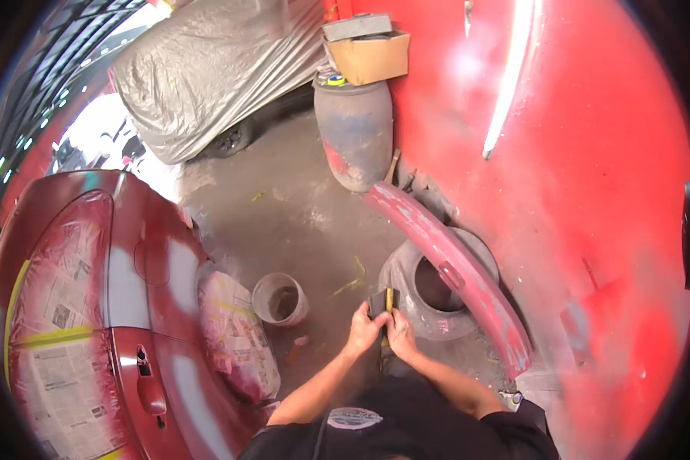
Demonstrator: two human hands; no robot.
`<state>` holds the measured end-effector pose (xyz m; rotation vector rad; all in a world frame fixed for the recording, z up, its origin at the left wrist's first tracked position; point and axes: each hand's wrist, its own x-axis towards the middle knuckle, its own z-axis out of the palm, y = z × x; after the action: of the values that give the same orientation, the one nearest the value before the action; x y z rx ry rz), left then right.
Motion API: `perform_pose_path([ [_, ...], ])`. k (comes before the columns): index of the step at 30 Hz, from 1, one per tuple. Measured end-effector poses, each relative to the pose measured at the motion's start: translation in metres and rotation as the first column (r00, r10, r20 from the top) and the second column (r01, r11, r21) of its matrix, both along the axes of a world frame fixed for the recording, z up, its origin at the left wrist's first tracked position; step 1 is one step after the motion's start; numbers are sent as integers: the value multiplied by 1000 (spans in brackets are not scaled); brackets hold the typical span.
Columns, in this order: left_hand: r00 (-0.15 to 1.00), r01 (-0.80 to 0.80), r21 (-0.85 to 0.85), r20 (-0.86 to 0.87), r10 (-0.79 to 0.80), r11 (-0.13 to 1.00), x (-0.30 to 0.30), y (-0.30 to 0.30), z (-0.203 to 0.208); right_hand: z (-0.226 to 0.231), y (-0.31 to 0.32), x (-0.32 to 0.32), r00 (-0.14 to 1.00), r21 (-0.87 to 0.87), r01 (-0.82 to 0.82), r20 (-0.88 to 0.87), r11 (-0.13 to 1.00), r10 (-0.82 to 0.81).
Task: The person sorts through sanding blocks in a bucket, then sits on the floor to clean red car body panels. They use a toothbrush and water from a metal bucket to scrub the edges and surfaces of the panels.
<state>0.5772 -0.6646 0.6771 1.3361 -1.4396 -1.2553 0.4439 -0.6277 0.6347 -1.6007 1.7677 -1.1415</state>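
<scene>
In front of my body, my left hand [366, 330] and my right hand [401, 335] come together around a small dark block with a yellow strip [383, 300]. My left fingers close on its left side, and my right fingers press on its near right side. The block looks like a sanding block, but its underside is hidden. Just beyond my right hand, a long reddish, patchily sanded bumper-like strip [468, 272] leans across a dusty tire [424, 322].
A dark red car body [130, 291] with grey patches, newspaper and yellow masking tape fills the left side. A bucket [281, 300] stands on the floor beside it. Farther off are a barrel [354, 130] bearing a cardboard box [369, 58], a silver-covered car [207, 73] and a red wall [583, 153].
</scene>
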Motion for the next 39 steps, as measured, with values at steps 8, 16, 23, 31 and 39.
perform_pose_path([
  [8,898,-400,150,-133,419,904,55,-81,24,32,-120,34,955,-44,-277,99,960,280],
  [16,631,-417,378,-534,563,827,125,-134,40,18,-222,119,912,-23,-398,98,917,398],
  [23,625,-418,304,-587,514,856,203,-243,38,19,-350,185,828,58,-514,291,856,478],
  [31,650,-339,344,-587,483,876,277,-382,27,50,-462,224,641,271,-715,623,645,449],
  [39,599,-333,371,-626,499,867,315,-532,-19,29,-643,245,510,282,-810,771,515,380],
])
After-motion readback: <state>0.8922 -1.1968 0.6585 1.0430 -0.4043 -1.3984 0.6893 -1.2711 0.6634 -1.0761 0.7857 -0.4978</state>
